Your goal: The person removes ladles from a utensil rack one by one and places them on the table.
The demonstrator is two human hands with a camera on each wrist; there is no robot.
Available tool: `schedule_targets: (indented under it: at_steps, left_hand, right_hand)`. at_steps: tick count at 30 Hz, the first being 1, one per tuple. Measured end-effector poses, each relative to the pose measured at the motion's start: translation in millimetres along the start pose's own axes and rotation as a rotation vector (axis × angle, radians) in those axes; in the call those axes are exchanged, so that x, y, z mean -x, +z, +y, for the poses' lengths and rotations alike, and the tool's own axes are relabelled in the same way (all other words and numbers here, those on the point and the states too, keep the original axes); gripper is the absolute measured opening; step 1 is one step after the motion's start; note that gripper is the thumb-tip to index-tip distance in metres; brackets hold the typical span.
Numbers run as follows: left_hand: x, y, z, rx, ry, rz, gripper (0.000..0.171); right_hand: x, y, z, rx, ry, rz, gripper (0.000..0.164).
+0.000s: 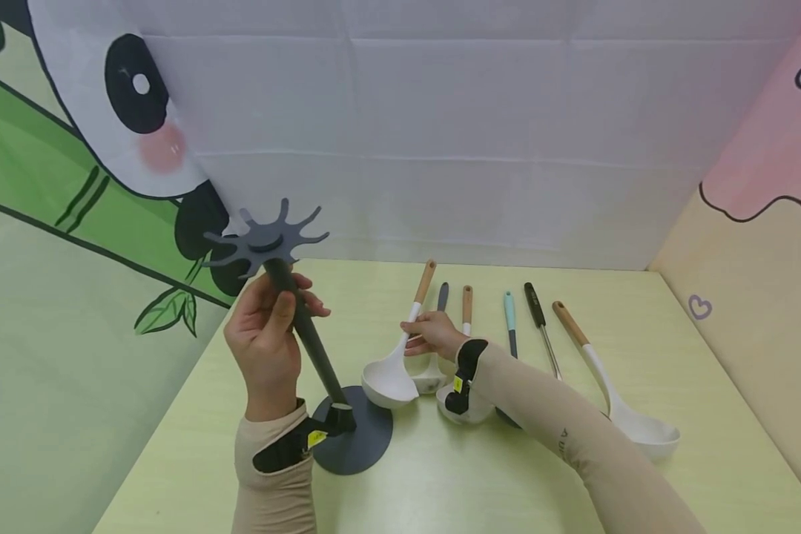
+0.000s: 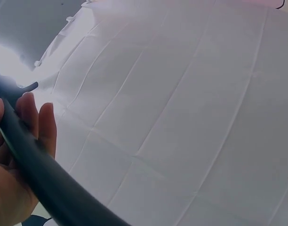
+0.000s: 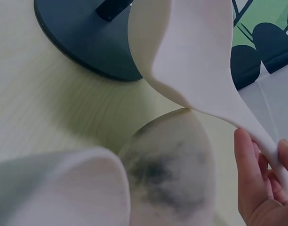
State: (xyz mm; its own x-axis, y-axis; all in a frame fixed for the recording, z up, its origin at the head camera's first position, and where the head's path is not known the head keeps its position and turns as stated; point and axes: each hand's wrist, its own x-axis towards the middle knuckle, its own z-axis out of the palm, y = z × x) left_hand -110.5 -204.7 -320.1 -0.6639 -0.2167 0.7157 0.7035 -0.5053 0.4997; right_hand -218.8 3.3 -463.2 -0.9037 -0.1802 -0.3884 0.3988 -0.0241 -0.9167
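A dark grey utensil stand (image 1: 314, 348) leans to the left, its ring of hooks (image 1: 265, 239) up top and its round base (image 1: 357, 452) low near the table. My left hand (image 1: 265, 345) holds the pole just below the hooks, thumb across the front; the left wrist view shows the pole (image 2: 50, 183) running past the fingers. With my right hand (image 1: 437, 334) I pinch the neck of a white ladle (image 1: 387, 378) with a wooden handle. Its bowl (image 3: 196, 56) overlaps the stand's base and a speckled ladle (image 3: 167, 174) in the right wrist view.
Right of the held ladle lie a grey-handled ladle (image 1: 432, 380), a wooden-handled one (image 1: 467, 300) partly behind my wrist, a teal-handled utensil (image 1: 510, 311), a black-handled one (image 1: 535, 305) and a large white ladle (image 1: 641, 429). A white cloth wall (image 1: 440, 148) closes the table's back.
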Motion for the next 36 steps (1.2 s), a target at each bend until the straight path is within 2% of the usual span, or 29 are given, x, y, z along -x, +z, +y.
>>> schedule_targets:
  at_steps: [4, 15, 29, 36]
  left_hand:
    - [0.6, 0.7, 2.9, 0.028, 0.000, -0.002, 0.032]
    - [1.6, -0.3, 7.8, 0.046, -0.001, -0.035, 0.033]
    - [0.7, -0.8, 7.2, 0.014, -0.004, -0.050, 0.037]
    - [1.6, -0.3, 6.9, 0.000, -0.011, -0.039, 0.032]
  right_hand:
    - [-1.8, 0.3, 0.2, -0.004, 0.024, -0.006, 0.011]
    - [-9.3, 4.1, 3.0, -0.018, 0.066, -0.015, 0.016]
    - [-11.5, 7.8, 2.1, 0.105, 0.088, -0.008, 0.014]
    - [-10.4, 7.8, 2.2, 0.164, 0.115, -0.007, 0.018]
